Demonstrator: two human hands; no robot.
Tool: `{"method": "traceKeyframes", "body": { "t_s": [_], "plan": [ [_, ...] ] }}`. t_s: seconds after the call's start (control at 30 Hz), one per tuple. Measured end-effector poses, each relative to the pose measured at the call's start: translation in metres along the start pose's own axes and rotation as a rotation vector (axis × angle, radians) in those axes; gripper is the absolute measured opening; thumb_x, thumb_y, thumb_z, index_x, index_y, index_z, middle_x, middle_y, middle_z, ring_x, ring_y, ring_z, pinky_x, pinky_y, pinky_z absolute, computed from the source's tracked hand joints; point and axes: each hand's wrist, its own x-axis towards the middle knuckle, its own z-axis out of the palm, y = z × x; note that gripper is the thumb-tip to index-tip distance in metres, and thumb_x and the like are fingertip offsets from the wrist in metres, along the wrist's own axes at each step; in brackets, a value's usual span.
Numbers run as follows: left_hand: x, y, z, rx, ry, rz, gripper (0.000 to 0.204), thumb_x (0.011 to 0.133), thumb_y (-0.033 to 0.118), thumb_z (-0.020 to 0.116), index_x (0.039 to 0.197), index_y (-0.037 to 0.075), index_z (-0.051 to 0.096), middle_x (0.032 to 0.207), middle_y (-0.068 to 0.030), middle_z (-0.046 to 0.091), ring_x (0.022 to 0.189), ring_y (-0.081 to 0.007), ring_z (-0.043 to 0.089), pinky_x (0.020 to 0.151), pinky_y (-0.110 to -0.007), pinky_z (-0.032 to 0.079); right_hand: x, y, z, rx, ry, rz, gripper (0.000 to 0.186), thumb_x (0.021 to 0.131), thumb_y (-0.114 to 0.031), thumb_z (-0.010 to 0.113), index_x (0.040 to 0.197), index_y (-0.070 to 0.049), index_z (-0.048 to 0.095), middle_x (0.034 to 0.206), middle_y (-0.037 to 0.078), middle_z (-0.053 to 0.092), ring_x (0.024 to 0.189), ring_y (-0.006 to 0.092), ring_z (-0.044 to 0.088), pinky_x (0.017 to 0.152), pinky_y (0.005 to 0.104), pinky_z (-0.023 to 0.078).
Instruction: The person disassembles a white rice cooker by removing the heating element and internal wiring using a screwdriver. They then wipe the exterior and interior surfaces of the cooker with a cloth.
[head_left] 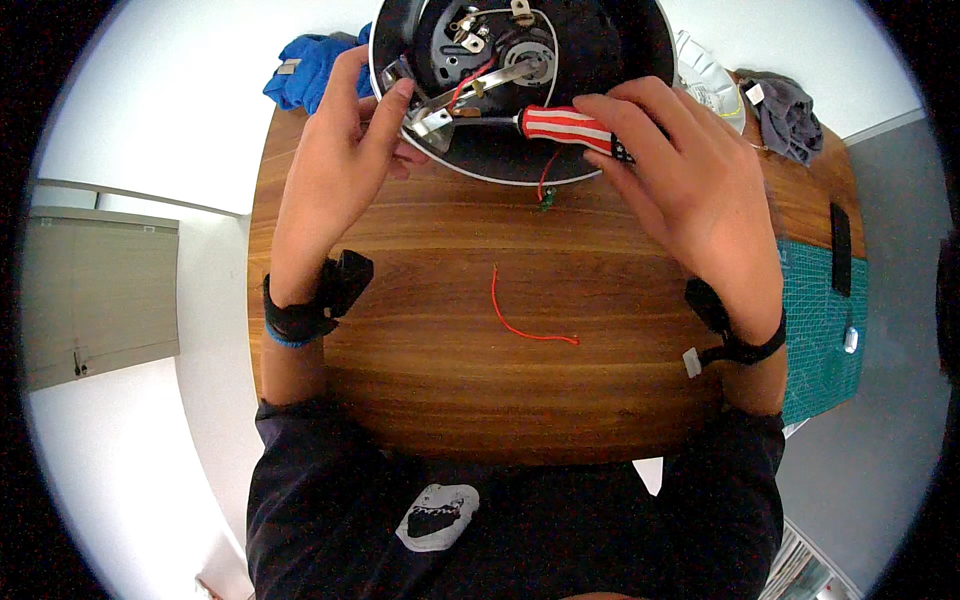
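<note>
Two hands and one screwdriver (567, 128) are at one round black appliance housing (620, 50), upper centre of the frame. The left hand (340, 150) grasps the housing's left edge; the right hand (690, 160) grips the screwdriver's striped handle. One loose red wire (508, 324) lies at centre, one small green circuit board (547, 199) above it. Surface: wood-grain table (430, 360), one green cutting mat (815, 340) at right. White wall (180, 110), upper left. Housing top cut off by the frame; left fingers partly hidden; screwdriver tip contact indeterminable.
</note>
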Motion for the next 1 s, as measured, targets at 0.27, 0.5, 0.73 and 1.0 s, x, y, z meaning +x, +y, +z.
{"method": "traceKeyframes", "body": {
  "t_s": [0.27, 0.5, 0.73, 1.0],
  "plan": [
    [0.000, -0.004, 0.001, 0.039, 0.005, 0.036, 0.053, 0.118, 0.027, 0.058, 0.164, 0.010, 0.040, 0.106, -0.0184, 0.080, 0.086, -0.0201, 0.081, 0.069, -0.031, 0.063, 0.001, 0.007, 0.007, -0.010, 0.073, -0.009, 0.038, 0.089, -0.021, 0.082, 0.124, -0.014, 0.069, 0.108, 0.005, 0.067, 0.094, 0.0299, 0.070, 0.079, 0.0455, 0.059],
    [-0.004, -0.005, 0.011, 0.009, 0.040, 0.079, 0.059, 0.118, 0.026, 0.056, 0.169, 0.012, 0.032, 0.117, -0.0203, 0.078, 0.095, -0.0238, 0.080, 0.075, -0.035, 0.064, -0.001, 0.012, 0.010, -0.027, 0.050, -0.007, 0.037, 0.092, -0.021, 0.081, 0.126, -0.013, 0.068, 0.108, 0.008, 0.066, 0.092, 0.0322, 0.071, 0.079, 0.0465, 0.059],
    [-0.001, -0.006, 0.004, 0.101, 0.042, 0.083, 0.059, 0.117, 0.027, 0.058, 0.168, 0.011, 0.032, 0.125, -0.0217, 0.077, 0.094, -0.0227, 0.078, 0.077, -0.036, 0.062, -0.002, 0.010, 0.009, -0.036, 0.000, 0.056, 0.036, 0.095, -0.024, 0.080, 0.127, -0.013, 0.068, 0.110, 0.009, 0.067, 0.089, 0.0341, 0.073, 0.073, 0.0469, 0.060],
    [-0.003, 0.003, 0.009, 0.128, 0.096, 0.097, 0.061, 0.117, 0.023, 0.058, 0.170, 0.011, 0.029, 0.131, -0.0241, 0.073, 0.105, -0.0258, 0.079, 0.086, -0.037, 0.065, -0.002, 0.007, 0.005, -0.045, -0.017, 0.048, 0.032, 0.096, -0.027, 0.079, 0.123, -0.013, 0.068, 0.108, 0.008, 0.067, 0.088, 0.0331, 0.075, 0.069, 0.0461, 0.060]
  ]
}}
